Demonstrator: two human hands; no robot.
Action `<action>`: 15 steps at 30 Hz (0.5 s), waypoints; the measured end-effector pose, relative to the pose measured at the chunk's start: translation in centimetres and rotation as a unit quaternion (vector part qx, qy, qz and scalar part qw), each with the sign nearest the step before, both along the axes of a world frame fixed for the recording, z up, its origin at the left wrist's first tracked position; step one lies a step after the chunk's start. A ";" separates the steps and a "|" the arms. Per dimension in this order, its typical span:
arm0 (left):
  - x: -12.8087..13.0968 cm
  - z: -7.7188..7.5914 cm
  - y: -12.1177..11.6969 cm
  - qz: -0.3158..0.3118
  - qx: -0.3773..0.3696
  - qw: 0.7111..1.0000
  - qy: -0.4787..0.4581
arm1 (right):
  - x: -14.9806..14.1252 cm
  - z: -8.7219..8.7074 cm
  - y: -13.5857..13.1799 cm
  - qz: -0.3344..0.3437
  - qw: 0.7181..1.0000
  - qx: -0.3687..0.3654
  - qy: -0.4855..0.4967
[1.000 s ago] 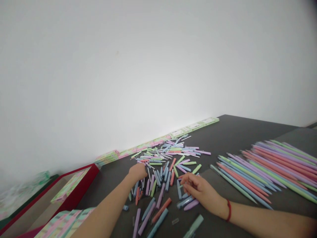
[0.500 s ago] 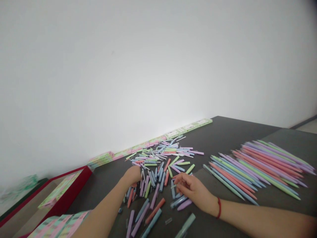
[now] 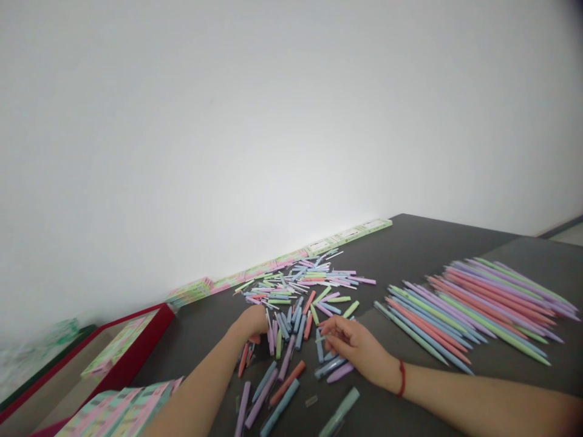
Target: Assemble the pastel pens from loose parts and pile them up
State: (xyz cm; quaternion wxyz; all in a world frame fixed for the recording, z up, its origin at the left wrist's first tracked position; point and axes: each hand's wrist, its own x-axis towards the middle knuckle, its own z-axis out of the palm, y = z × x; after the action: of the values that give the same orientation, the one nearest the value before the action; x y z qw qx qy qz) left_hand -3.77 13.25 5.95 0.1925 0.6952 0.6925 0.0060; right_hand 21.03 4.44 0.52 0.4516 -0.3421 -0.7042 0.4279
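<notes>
At frame centre-left, the bare left hand (image 3: 252, 323) bends downward over the short orange plastic pen barrels (image 3: 243, 360); its fingertips are hidden, so I cannot tell whether they grasp anything. Those barrels lie just below its fingers, long axes steep, leaning toward upper right, and far nearer this hand than the other. Right of centre, the bare right hand (image 3: 353, 341) has thumb and fingers drawn together, apparently pinching a small, pale, translucent piece (image 3: 320, 338) that points left. Just below that piece, a short blue plastic barrel (image 3: 319, 352) stands nearly vertical in the frame. Between the hands, a violet plastic barrel (image 3: 286, 358) slants toward upper right.
</notes>
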 end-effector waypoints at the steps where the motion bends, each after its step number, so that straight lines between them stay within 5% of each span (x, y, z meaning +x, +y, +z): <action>1: 0.2 0.3 -0.2 0.012 0.002 0.999 -0.037 | 0.0 0.0 0.0 0.003 1.000 -0.005 0.006; 6: 2.4 1.9 -3.0 0.050 0.034 0.961 -0.271 | 0.5 0.9 -0.4 0.008 0.998 -0.033 0.046; 13: 7.5 0.7 -10.8 0.057 0.064 0.814 -0.574 | 1.5 3.7 -2.0 -0.026 0.998 -0.026 0.060; 15: 8.5 0.0 -12.1 0.087 0.048 0.750 -0.654 | 1.5 4.1 -2.4 -0.022 0.999 -0.005 0.049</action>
State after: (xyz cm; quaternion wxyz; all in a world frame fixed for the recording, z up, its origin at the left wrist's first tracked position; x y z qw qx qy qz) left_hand 4.71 1.10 5.97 0.5628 0.4669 0.4539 0.5091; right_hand 22.51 1.99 4.65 0.4933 -0.3379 -0.6715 0.4376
